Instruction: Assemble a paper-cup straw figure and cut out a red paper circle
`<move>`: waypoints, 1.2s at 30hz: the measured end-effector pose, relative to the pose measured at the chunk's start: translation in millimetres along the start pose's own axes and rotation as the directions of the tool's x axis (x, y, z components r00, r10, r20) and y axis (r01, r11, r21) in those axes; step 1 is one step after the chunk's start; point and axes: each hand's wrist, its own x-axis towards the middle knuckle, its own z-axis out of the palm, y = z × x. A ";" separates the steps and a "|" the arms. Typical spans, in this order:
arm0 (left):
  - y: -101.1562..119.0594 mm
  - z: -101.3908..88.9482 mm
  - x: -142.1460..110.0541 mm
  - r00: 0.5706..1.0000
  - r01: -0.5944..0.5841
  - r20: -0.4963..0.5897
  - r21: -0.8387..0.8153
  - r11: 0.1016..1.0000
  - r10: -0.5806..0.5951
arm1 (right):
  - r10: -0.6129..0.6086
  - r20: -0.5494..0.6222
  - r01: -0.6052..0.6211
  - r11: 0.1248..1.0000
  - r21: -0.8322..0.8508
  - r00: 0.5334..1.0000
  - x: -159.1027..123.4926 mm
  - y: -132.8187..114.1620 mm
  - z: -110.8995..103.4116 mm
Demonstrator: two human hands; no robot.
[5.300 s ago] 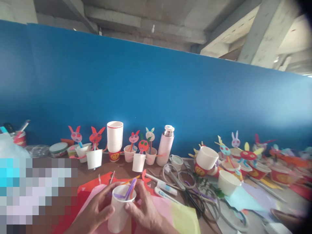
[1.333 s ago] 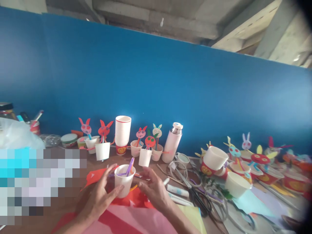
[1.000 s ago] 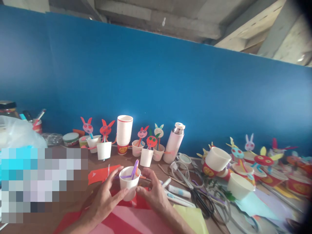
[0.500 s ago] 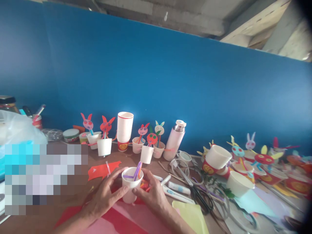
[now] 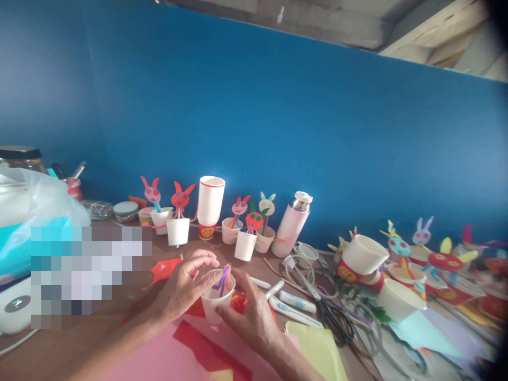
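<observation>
A small white paper cup stands on red and pink paper sheets at the near middle of the table. Purple and orange paper strips stick out of its mouth. My left hand curls over the cup's left rim, fingers bent around it. My right hand grips the cup's right side, its fingers reaching up to the strips.
A tall stack of paper cups, cups with paper rabbit heads, and a pink flask line the blue wall. Scissors, glue tubes and more rabbit cups lie to the right. A plastic bag sits at the left.
My left hand has risen from the cup's side to curl over its rim. The cup has tilted slightly. The view has shifted, so everything sits a little further right.
</observation>
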 end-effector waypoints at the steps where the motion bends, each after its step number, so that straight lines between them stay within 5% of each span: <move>1: 2.7 0.1 0.5 1.000 -0.018 0.009 0.000 1.000 0.018 | -0.013 -0.004 0.013 1.000 -0.008 1.000 -0.2 -1.3 0.2; 8: 10.4 2.8 -0.1 0.979 -0.190 0.098 0.091 0.978 0.181 | -0.101 0.003 0.101 0.995 0.005 0.995 -0.9 -5.7 1.7; 17: 17.4 2.6 -2.1 0.975 -0.192 0.126 0.074 0.979 0.182 | -0.059 0.023 0.058 0.997 0.057 0.998 -2.2 -2.4 3.4; 24: -5.8 -20.5 16.0 0.996 0.053 0.080 -0.059 0.997 -0.048 | 0.000 0.039 -0.009 0.975 0.220 0.999 0.3 13.4 4.6; 30: -36.1 -28.4 22.1 0.960 0.177 0.230 -0.066 0.982 -0.158 | 0.011 0.039 -0.023 0.945 0.327 0.999 4.6 26.4 4.4; 36: -25.5 -19.8 14.9 0.912 0.304 0.332 -0.158 0.939 -0.239 | -0.001 0.064 -0.024 0.922 0.388 0.998 1.2 27.7 6.7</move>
